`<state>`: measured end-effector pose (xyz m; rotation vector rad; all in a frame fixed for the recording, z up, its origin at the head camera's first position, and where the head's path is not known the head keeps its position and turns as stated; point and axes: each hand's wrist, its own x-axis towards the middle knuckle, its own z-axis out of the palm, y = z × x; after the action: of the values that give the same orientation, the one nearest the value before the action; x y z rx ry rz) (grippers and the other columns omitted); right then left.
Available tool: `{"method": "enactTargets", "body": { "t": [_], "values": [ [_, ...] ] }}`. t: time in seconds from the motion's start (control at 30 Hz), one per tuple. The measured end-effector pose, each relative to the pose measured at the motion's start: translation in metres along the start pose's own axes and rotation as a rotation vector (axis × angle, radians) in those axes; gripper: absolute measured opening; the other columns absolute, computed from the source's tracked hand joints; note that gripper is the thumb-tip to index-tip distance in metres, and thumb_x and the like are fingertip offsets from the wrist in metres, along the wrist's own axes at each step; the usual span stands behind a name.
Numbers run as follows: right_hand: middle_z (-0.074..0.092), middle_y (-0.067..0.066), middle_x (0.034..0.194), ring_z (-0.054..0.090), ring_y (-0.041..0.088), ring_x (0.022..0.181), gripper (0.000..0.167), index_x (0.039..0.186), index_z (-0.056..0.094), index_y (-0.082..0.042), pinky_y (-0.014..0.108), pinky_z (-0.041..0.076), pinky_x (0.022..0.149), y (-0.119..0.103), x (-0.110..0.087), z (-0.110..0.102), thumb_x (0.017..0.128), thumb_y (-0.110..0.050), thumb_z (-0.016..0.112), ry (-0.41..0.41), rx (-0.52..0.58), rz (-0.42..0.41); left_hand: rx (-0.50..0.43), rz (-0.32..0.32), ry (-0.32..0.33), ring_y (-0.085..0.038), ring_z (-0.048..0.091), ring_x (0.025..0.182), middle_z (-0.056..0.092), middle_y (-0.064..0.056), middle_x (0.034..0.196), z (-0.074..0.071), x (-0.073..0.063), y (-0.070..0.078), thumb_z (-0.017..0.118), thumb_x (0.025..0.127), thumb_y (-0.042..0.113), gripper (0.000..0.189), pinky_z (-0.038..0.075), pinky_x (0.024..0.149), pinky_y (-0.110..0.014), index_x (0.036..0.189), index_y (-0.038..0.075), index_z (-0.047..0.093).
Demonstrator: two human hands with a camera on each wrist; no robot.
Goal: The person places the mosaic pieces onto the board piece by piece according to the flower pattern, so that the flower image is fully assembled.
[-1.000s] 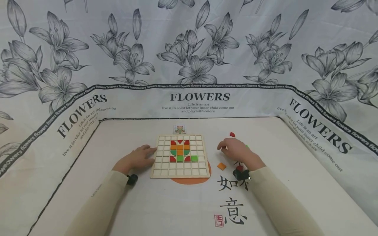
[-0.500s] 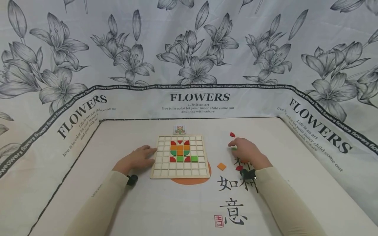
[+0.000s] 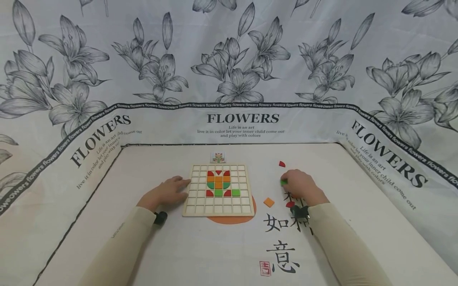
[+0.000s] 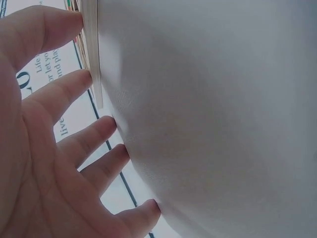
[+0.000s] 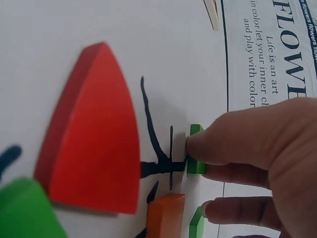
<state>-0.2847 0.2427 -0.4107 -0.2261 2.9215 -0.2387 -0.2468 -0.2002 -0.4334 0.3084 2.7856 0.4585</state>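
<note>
A wooden grid board (image 3: 219, 215) carries red, orange and green tiles arranged like a tulip. My left hand (image 3: 163, 194) rests at its left side; in the left wrist view the thumb and index fingertip touch the board's edge (image 4: 93, 54), the other fingers spread on the cloth. To the right of the board, my right hand (image 3: 301, 186) pinches a green tile (image 5: 197, 168) between thumb and fingers at the table surface. Another green tile (image 5: 196, 225) lies by a lower finger. A red tile (image 5: 99, 144) and an orange tile (image 5: 166, 217) are near that hand.
Behind the board lies a small pattern card (image 3: 217, 157). Loose on the cloth are a red quarter-round tile (image 3: 282, 163) beyond my right hand and an orange tile (image 3: 269, 202) nearer the board. A flower-printed curtain (image 3: 239, 75) stands at the back.
My right hand has moved right, away from the board, and its fingers have come onto the green tile and pinch it. My left hand stays at the board's edge.
</note>
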Motion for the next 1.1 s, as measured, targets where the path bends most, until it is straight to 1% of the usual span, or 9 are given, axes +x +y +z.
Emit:
{"method": "enactTargets", "body": {
  "t": [0.13, 0.23, 0.3, 0.37, 0.47, 0.53, 0.73, 0.93, 1.1],
  "values": [
    [0.065, 0.014, 0.118, 0.055, 0.027, 0.089, 0.041, 0.126, 0.064, -0.005, 0.037, 0.051, 0.075, 0.0, 0.001, 0.001, 0.087, -0.019, 0.067, -0.004, 0.018, 0.018, 0.007, 0.005, 0.001, -0.041, 0.03, 0.142, 0.029, -0.019, 0.156, 0.0, 0.001, 0.0, 0.051, 0.093, 0.036, 0.061, 0.03, 0.113, -0.06, 0.15, 0.019, 0.038],
    [0.065, 0.014, 0.119, 0.056, 0.026, 0.088, 0.043, 0.126, 0.063, -0.004, 0.036, 0.052, 0.075, 0.0, 0.002, 0.003, 0.086, -0.021, 0.068, 0.005, 0.027, 0.012, 0.014, 0.01, 0.007, -0.042, 0.03, 0.142, 0.03, -0.019, 0.156, 0.001, 0.001, -0.001, 0.051, 0.093, 0.035, 0.06, 0.031, 0.112, -0.061, 0.15, 0.019, 0.038],
    [0.065, 0.015, 0.119, 0.056, 0.026, 0.089, 0.043, 0.126, 0.064, -0.004, 0.04, 0.053, 0.079, -0.002, 0.001, 0.003, 0.086, -0.022, 0.068, 0.025, 0.027, -0.009, 0.014, 0.008, 0.009, -0.042, 0.03, 0.142, 0.03, -0.019, 0.156, 0.0, 0.001, 0.0, 0.052, 0.093, 0.035, 0.06, 0.031, 0.112, -0.061, 0.15, 0.019, 0.039],
    [0.066, 0.014, 0.117, 0.055, 0.025, 0.087, 0.041, 0.123, 0.065, -0.005, 0.043, 0.053, 0.08, -0.005, 0.001, 0.003, 0.085, -0.022, 0.067, 0.057, 0.007, -0.048, 0.013, 0.007, 0.008, -0.041, 0.03, 0.142, 0.029, -0.019, 0.156, -0.001, 0.0, 0.001, 0.052, 0.094, 0.035, 0.06, 0.031, 0.112, -0.061, 0.15, 0.019, 0.038],
    [0.067, 0.01, 0.11, 0.054, 0.024, 0.086, 0.036, 0.118, 0.069, -0.008, 0.042, 0.052, 0.077, -0.013, 0.0, 0.003, 0.084, -0.02, 0.067, 0.098, -0.013, -0.089, 0.012, 0.006, 0.006, -0.041, 0.03, 0.142, 0.029, -0.019, 0.156, -0.002, -0.001, 0.002, 0.051, 0.094, 0.036, 0.06, 0.03, 0.113, -0.06, 0.15, 0.019, 0.038],
    [0.067, 0.008, 0.108, 0.054, 0.023, 0.085, 0.034, 0.115, 0.07, -0.01, 0.04, 0.05, 0.074, -0.018, 0.0, 0.003, 0.083, -0.019, 0.066, 0.113, -0.026, -0.107, 0.013, 0.004, 0.003, -0.041, 0.029, 0.143, 0.029, -0.019, 0.156, -0.002, -0.001, 0.002, 0.051, 0.094, 0.036, 0.06, 0.029, 0.113, -0.061, 0.15, 0.019, 0.037],
    [0.067, 0.006, 0.113, 0.056, 0.022, 0.089, 0.035, 0.117, 0.069, -0.017, 0.043, 0.051, 0.079, -0.037, 0.0, 0.004, 0.082, -0.023, 0.065, 0.104, -0.017, -0.115, 0.019, -0.003, 0.001, -0.041, 0.03, 0.142, 0.029, -0.018, 0.156, -0.002, -0.001, 0.002, 0.051, 0.094, 0.035, 0.06, 0.03, 0.112, -0.061, 0.15, 0.019, 0.038],
    [0.068, 0.005, 0.107, 0.056, 0.021, 0.085, 0.037, 0.117, 0.069, -0.016, 0.036, 0.051, 0.072, -0.058, -0.001, 0.004, 0.081, -0.024, 0.067, 0.086, 0.027, -0.147, 0.011, -0.004, 0.007, -0.041, 0.03, 0.142, 0.029, -0.019, 0.156, -0.001, 0.0, 0.001, 0.052, 0.094, 0.035, 0.06, 0.031, 0.112, -0.06, 0.15, 0.019, 0.038],
    [0.068, 0.002, 0.102, 0.056, 0.018, 0.083, 0.036, 0.116, 0.069, -0.014, 0.033, 0.051, 0.074, -0.074, -0.002, 0.007, 0.082, -0.025, 0.067, 0.084, 0.053, -0.185, 0.0, -0.002, 0.009, -0.042, 0.031, 0.142, 0.029, -0.019, 0.155, 0.0, 0.001, 0.0, 0.054, 0.093, 0.035, 0.06, 0.032, 0.111, -0.061, 0.149, 0.019, 0.04]
  ]
}}
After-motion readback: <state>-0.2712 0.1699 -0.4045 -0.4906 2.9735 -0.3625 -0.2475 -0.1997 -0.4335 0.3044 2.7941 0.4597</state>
